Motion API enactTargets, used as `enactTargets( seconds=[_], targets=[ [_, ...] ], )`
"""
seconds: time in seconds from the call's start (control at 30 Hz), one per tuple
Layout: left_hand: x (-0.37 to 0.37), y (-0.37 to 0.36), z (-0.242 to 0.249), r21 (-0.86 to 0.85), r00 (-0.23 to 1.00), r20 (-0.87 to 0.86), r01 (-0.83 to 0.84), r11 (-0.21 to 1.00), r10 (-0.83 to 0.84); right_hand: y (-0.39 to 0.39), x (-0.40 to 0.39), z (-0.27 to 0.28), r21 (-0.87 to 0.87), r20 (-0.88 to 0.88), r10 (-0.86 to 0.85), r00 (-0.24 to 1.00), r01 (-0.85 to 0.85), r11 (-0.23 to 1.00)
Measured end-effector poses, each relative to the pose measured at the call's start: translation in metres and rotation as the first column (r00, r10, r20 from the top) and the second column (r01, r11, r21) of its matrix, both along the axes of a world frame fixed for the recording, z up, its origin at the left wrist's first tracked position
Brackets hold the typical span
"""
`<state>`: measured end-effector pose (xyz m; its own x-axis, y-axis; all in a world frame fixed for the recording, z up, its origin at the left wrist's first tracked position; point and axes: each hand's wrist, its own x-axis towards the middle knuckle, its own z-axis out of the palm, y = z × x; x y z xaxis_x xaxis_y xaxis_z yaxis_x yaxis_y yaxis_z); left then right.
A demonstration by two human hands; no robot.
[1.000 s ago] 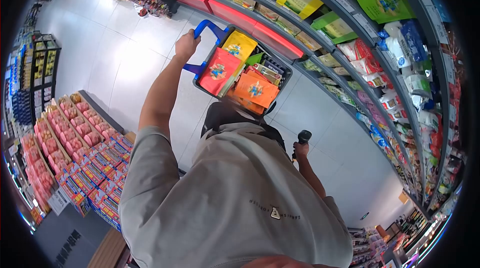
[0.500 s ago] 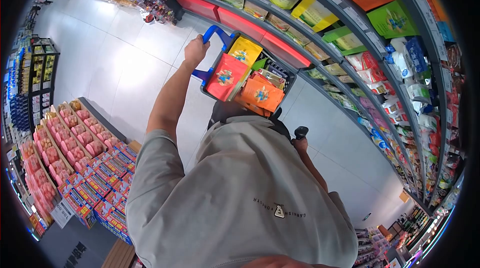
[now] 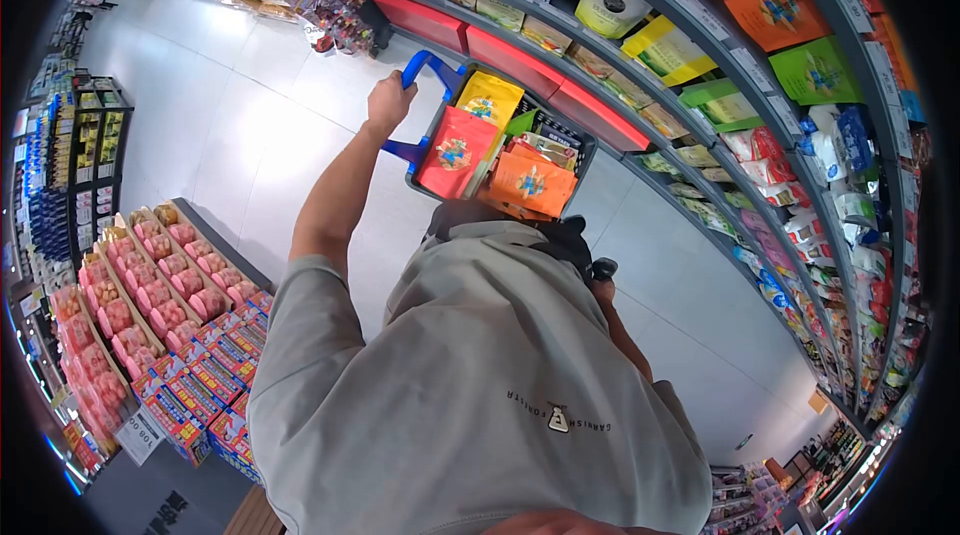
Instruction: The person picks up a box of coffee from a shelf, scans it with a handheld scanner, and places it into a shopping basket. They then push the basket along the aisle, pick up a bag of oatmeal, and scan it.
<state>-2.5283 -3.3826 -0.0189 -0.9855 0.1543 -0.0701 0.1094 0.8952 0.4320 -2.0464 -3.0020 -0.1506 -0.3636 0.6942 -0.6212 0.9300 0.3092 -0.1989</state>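
My left hand (image 3: 390,101) is wrapped round the blue handle (image 3: 425,70) of a dark shopping basket (image 3: 587,157). In the basket lie a yellow pouch (image 3: 488,100), a red pouch (image 3: 452,154) and an orange pouch (image 3: 530,183), along with other packets partly covered by them. My right hand (image 3: 603,291) hangs low at my right side, small in view. Its fingers are closed about a black object with a rounded end (image 3: 604,268), whose kind I cannot make out.
Shelves of bagged goods (image 3: 700,105) curve along the right, with red panels (image 3: 510,63) at their foot. At the left stands a display of pink packs (image 3: 150,280) beside blue and red boxes (image 3: 205,385). Pale tiled floor (image 3: 260,125) runs between them.
The shelves and the pink display have shifted rightward in view. The basket stays in front of me, still held by my left hand. My right hand remains low at my side.
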Motion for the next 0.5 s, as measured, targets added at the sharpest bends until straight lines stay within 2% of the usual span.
enactTargets(
  seconds=[0.03, 0.17, 0.23, 0.37, 0.43, 0.47, 0.5],
  targets=[
    [-0.005, -0.005, 0.0, -0.01, 1.0, 0.007, -0.009, 1.0, 0.009, 0.003, 0.008, -0.021, 0.071, 0.0, 0.097, 0.995, -0.097, 0.993],
    [-0.033, -0.02, 0.0, -0.034, 1.0, 0.018, -0.009, 0.999, 0.01, -0.013, -0.014, 0.003, 0.001, 0.039, 0.205, 0.978, -0.205, 0.979],
    [-0.045, -0.029, 0.001, -0.064, 0.999, 0.027, 0.022, 0.998, -0.02, -0.02, -0.024, 0.015, -0.035, 0.049, 0.012, 0.999, -0.01, 0.999],
    [-0.071, -0.041, 0.001, -0.115, 0.997, 0.005, 0.078, 0.99, -0.078, -0.028, -0.028, 0.037, 0.02, 0.068, 0.001, 0.998, -0.002, 1.0],
    [-0.079, -0.048, -0.002, -0.104, 0.997, 0.003, 0.078, 0.991, -0.078, -0.026, -0.031, 0.047, -0.134, -0.019, 0.014, 1.0, -0.016, 0.991],
    [-0.082, -0.051, 0.0, -0.103, 0.996, -0.007, 0.093, 0.99, -0.094, -0.03, -0.043, 0.063, -0.188, -0.012, -0.087, 0.996, 0.083, 0.979],
    [-0.084, -0.054, 0.001, -0.105, 0.994, -0.013, 0.11, 0.988, -0.112, -0.029, -0.047, 0.061, -0.196, -0.008, -0.074, 0.997, 0.071, 0.978]
  ],
)
